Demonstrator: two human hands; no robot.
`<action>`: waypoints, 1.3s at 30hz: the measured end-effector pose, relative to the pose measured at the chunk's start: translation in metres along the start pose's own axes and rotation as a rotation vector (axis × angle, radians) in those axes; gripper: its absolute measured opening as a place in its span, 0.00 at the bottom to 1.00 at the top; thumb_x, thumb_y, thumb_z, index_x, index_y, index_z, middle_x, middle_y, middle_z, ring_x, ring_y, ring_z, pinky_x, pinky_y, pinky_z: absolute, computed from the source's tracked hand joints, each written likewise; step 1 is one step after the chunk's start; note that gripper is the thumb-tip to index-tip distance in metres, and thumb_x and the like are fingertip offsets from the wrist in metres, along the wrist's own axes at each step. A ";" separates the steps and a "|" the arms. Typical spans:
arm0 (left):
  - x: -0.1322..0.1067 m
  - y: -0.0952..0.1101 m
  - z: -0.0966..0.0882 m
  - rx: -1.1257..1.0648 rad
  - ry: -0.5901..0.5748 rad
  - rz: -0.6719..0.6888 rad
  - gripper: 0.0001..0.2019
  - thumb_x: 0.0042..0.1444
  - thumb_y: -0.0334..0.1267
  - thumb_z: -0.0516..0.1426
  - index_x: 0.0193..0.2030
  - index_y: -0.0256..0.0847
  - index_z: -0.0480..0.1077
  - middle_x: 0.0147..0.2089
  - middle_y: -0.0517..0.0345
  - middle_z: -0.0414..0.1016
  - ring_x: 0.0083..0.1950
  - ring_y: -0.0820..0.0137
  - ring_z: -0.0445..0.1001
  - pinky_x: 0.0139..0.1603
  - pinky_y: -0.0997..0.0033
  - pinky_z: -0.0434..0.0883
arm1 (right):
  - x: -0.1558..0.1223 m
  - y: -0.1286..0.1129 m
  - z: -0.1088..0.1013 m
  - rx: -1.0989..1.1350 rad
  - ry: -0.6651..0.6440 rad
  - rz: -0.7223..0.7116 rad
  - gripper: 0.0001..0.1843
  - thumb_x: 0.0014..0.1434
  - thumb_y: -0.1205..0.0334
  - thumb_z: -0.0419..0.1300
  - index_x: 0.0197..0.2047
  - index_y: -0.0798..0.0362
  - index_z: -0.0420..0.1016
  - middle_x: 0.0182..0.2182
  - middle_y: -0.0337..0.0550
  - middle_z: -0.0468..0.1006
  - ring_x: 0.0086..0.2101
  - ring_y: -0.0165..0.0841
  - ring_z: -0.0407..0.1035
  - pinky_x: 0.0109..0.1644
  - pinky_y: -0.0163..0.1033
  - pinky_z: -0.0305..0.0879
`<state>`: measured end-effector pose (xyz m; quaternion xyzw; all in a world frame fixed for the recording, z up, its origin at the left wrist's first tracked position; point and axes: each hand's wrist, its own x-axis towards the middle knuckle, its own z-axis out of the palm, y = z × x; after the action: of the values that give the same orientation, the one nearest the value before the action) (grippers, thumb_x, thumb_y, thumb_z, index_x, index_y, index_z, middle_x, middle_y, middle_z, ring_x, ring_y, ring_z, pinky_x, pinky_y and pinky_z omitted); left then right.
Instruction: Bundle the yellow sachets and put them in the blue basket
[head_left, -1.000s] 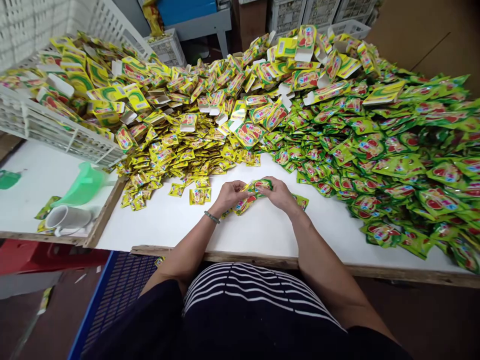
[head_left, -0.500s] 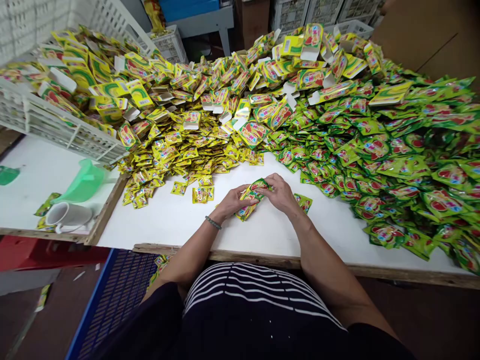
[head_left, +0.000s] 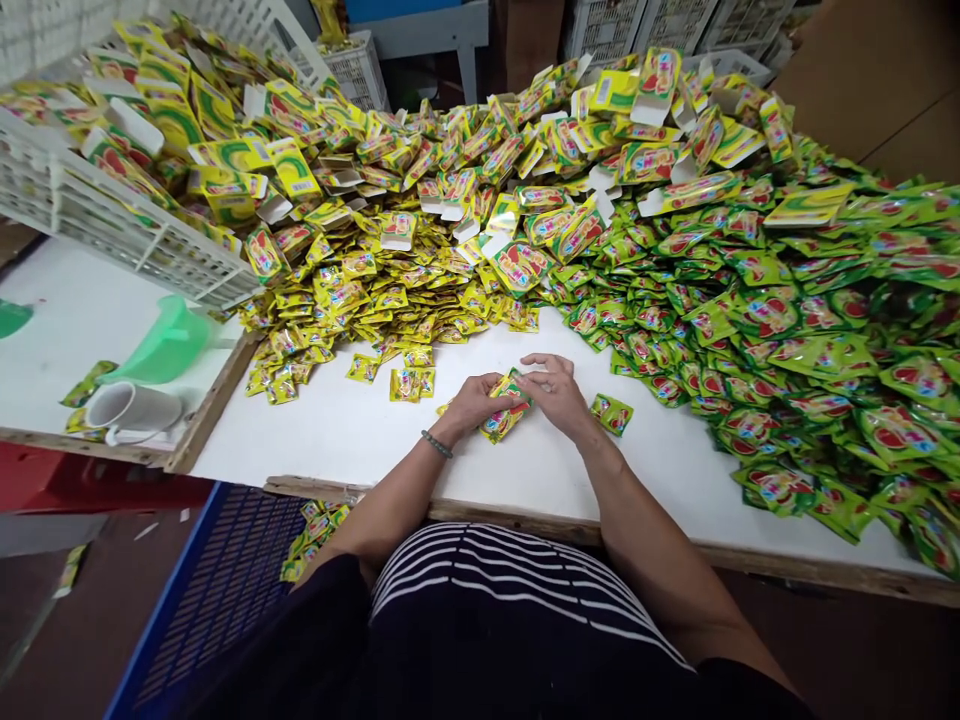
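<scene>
Over the white tabletop [head_left: 540,470], my left hand [head_left: 478,402] is closed around a small yellow-and-green carton [head_left: 501,422] with a red printed front. My right hand [head_left: 556,395] pinches the carton's upper end, its thumb on the front and one finger raised off it. The carton's far end is partly hidden by my fingers. A single green sachet [head_left: 611,413] lies just right of my right hand. Small yellow sachets [head_left: 411,384] rest to the left of my left hand.
Cartons [head_left: 525,265] are heaped along the back, with yellow sachets [head_left: 352,300] below them and green sachets [head_left: 780,320] at right. A white crate [head_left: 135,225] of cartons stands left, near a green scoop [head_left: 169,340] and white mug [head_left: 133,412]. A blue crate [head_left: 202,590] is below.
The green sachet that showed at the carton's upper end is now mostly out of sight. My right hand's fingers have shifted, one now lifted. The view has moved slightly.
</scene>
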<state>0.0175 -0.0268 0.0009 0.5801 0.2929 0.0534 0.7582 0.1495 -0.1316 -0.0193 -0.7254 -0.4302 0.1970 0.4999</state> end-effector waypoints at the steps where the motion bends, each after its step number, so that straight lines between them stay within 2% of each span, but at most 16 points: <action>1: 0.000 0.000 0.000 -0.016 -0.003 0.009 0.22 0.34 0.44 0.71 0.33 0.34 0.70 0.28 0.63 0.73 0.26 0.77 0.68 0.30 0.76 0.64 | -0.001 -0.001 0.003 0.020 -0.045 0.012 0.20 0.58 0.43 0.56 0.26 0.46 0.79 0.49 0.45 0.74 0.55 0.45 0.53 0.63 0.55 0.51; 4: 0.000 -0.002 0.001 -0.014 -0.008 0.029 0.21 0.35 0.43 0.70 0.33 0.34 0.70 0.28 0.62 0.73 0.28 0.76 0.69 0.32 0.76 0.65 | -0.003 -0.006 0.008 0.051 -0.158 0.017 0.23 0.60 0.43 0.53 0.23 0.46 0.78 0.52 0.44 0.74 0.57 0.46 0.52 0.64 0.56 0.49; 6: 0.000 -0.002 0.001 -0.027 0.001 0.046 0.23 0.35 0.44 0.70 0.35 0.34 0.69 0.28 0.62 0.73 0.29 0.75 0.71 0.33 0.75 0.67 | -0.003 -0.009 0.007 0.040 -0.159 -0.010 0.23 0.60 0.42 0.53 0.24 0.47 0.79 0.53 0.45 0.73 0.57 0.46 0.53 0.64 0.57 0.49; 8: 0.000 -0.002 0.001 -0.074 0.042 0.073 0.27 0.37 0.46 0.69 0.41 0.37 0.67 0.29 0.63 0.73 0.28 0.74 0.72 0.32 0.74 0.68 | -0.002 -0.012 0.004 0.046 -0.058 -0.025 0.20 0.58 0.42 0.55 0.33 0.47 0.80 0.54 0.47 0.72 0.57 0.45 0.56 0.62 0.56 0.54; 10: 0.001 0.001 0.002 -0.130 0.113 0.121 0.33 0.39 0.48 0.68 0.50 0.41 0.61 0.30 0.64 0.74 0.27 0.73 0.72 0.30 0.74 0.68 | -0.002 -0.014 0.002 0.097 0.082 -0.003 0.21 0.55 0.42 0.58 0.45 0.47 0.77 0.54 0.48 0.71 0.54 0.43 0.61 0.55 0.51 0.63; 12: 0.000 0.003 0.002 -0.157 0.179 0.196 0.38 0.41 0.49 0.68 0.55 0.45 0.54 0.31 0.64 0.74 0.26 0.73 0.72 0.29 0.75 0.67 | -0.002 -0.015 0.004 0.197 0.114 0.043 0.24 0.54 0.42 0.60 0.49 0.48 0.75 0.51 0.48 0.73 0.49 0.40 0.66 0.48 0.45 0.67; 15: -0.003 0.005 0.001 -0.098 0.232 0.301 0.36 0.43 0.48 0.67 0.55 0.45 0.55 0.30 0.66 0.72 0.27 0.75 0.71 0.29 0.76 0.66 | -0.002 -0.014 0.010 0.361 -0.005 0.108 0.22 0.54 0.43 0.60 0.43 0.51 0.76 0.42 0.45 0.77 0.40 0.36 0.71 0.44 0.42 0.68; 19: -0.007 0.004 -0.001 0.016 0.182 0.303 0.25 0.45 0.50 0.65 0.45 0.40 0.64 0.29 0.63 0.72 0.27 0.75 0.70 0.28 0.77 0.65 | -0.004 -0.012 0.013 0.378 -0.085 0.157 0.21 0.53 0.41 0.59 0.34 0.51 0.76 0.30 0.41 0.77 0.33 0.35 0.69 0.41 0.42 0.67; 22: -0.008 0.005 -0.001 -0.037 0.109 0.245 0.24 0.44 0.50 0.66 0.43 0.40 0.63 0.29 0.64 0.72 0.25 0.76 0.69 0.28 0.76 0.65 | -0.005 -0.014 0.010 0.357 -0.053 0.195 0.21 0.52 0.41 0.60 0.39 0.49 0.76 0.25 0.37 0.75 0.29 0.33 0.68 0.35 0.40 0.67; 24: -0.008 0.007 0.000 -0.097 0.104 0.217 0.27 0.42 0.49 0.67 0.44 0.42 0.60 0.28 0.66 0.72 0.24 0.76 0.70 0.27 0.76 0.65 | -0.006 -0.016 0.008 0.327 -0.006 0.188 0.23 0.52 0.43 0.61 0.46 0.49 0.76 0.26 0.36 0.76 0.27 0.32 0.67 0.33 0.39 0.66; 26: -0.008 0.008 0.000 -0.139 0.143 0.206 0.30 0.38 0.47 0.69 0.44 0.43 0.58 0.28 0.68 0.72 0.24 0.76 0.70 0.27 0.77 0.65 | -0.008 -0.020 0.006 0.276 0.044 0.137 0.22 0.52 0.46 0.61 0.46 0.50 0.76 0.32 0.40 0.79 0.30 0.33 0.69 0.37 0.40 0.66; 29: -0.007 0.007 -0.001 -0.146 0.202 0.200 0.31 0.35 0.46 0.70 0.42 0.43 0.58 0.24 0.70 0.70 0.21 0.78 0.67 0.25 0.78 0.62 | -0.010 -0.025 0.005 0.255 0.081 0.072 0.18 0.54 0.47 0.60 0.40 0.51 0.79 0.39 0.44 0.81 0.38 0.36 0.71 0.43 0.42 0.66; 32: -0.007 0.004 -0.003 -0.124 0.223 0.203 0.29 0.35 0.45 0.70 0.40 0.41 0.60 0.20 0.72 0.67 0.18 0.80 0.63 0.23 0.79 0.60 | -0.011 -0.027 0.006 0.276 0.059 0.058 0.16 0.55 0.46 0.60 0.33 0.50 0.80 0.36 0.43 0.81 0.39 0.37 0.71 0.43 0.42 0.66; 35: -0.007 0.002 -0.004 -0.113 0.223 0.201 0.29 0.35 0.45 0.70 0.41 0.41 0.61 0.21 0.71 0.69 0.18 0.80 0.63 0.22 0.80 0.59 | -0.010 -0.024 0.008 0.369 0.021 0.110 0.16 0.52 0.46 0.63 0.32 0.50 0.79 0.32 0.41 0.80 0.35 0.35 0.72 0.42 0.41 0.66; 39: -0.006 0.003 -0.002 -0.106 0.215 0.208 0.29 0.37 0.44 0.70 0.44 0.39 0.63 0.24 0.67 0.73 0.20 0.79 0.66 0.23 0.79 0.63 | -0.007 -0.018 0.010 0.611 0.023 0.297 0.16 0.44 0.50 0.70 0.34 0.50 0.80 0.29 0.39 0.81 0.31 0.33 0.73 0.41 0.41 0.68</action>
<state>0.0126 -0.0262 0.0057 0.5575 0.3075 0.2087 0.7424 0.1311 -0.1293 -0.0083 -0.5990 -0.2354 0.3792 0.6649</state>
